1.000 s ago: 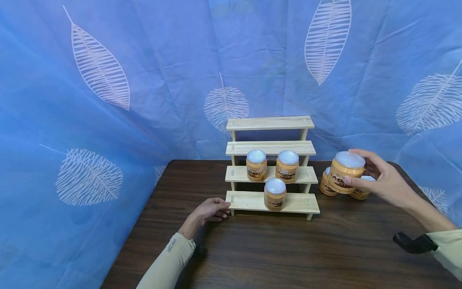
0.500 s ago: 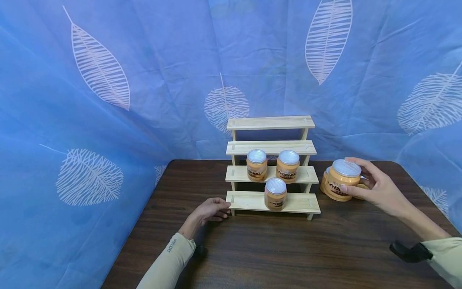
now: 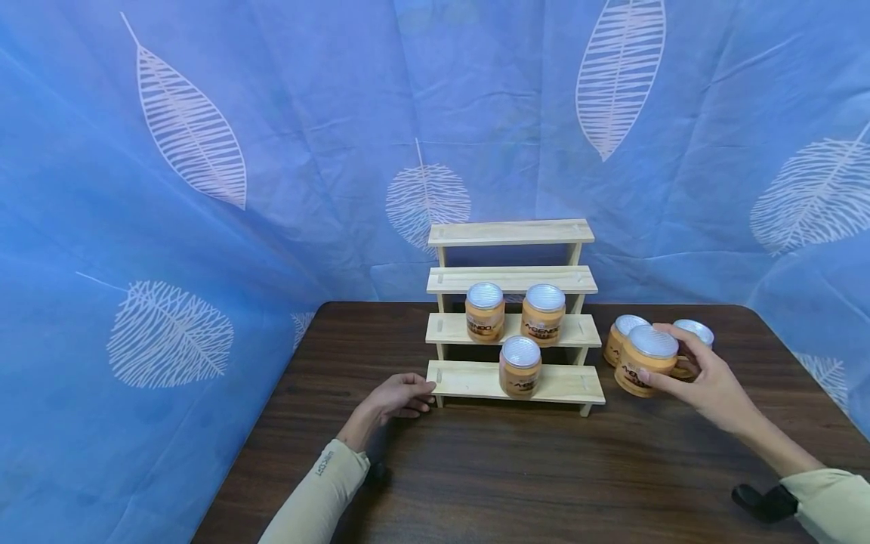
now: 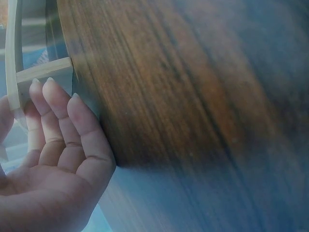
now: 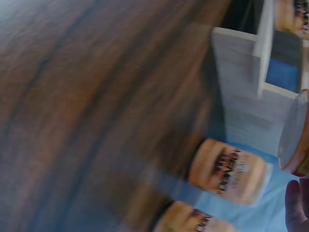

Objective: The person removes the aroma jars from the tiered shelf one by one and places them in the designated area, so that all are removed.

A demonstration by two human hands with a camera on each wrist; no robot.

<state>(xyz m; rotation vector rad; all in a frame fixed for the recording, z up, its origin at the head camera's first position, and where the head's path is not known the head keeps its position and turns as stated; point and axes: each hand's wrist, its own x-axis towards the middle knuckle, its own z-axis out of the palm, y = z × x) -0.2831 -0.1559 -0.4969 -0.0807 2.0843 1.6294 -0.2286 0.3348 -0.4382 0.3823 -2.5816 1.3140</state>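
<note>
A stepped wooden display stand (image 3: pixel 462 380) stands on the table, its tiers bearing orange jars with ribbed clear lids. Two jars, a left one (image 3: pixel 485 317) and a right one (image 3: pixel 542 321), sit on the second tier from the bottom; another jar (image 3: pixel 519 370) is on the lowest. At that lowest board's left end, my left hand (image 4: pixel 63 159) has its thumb and fingers on either side of the wood. To the stand's right, my right hand (image 3: pixel 710 385) grips a jar (image 3: pixel 639 370) upright between thumb and fingers. In the right wrist view the held jar (image 5: pixel 300 145) is cut off by the edge.
Behind the held jar stand two more jars, one at left (image 3: pixel 617 340) and one at right (image 3: pixel 696 331) partly behind my hand. The dark wooden table (image 3: pixel 516 468) meets a blue leaf-print cloth (image 3: pixel 306 189) at the back and left.
My right hand has lowered the jar and brought it nearer, in front of the two jars, so the right-hand one shows more. The left hand stays at the stand.
</note>
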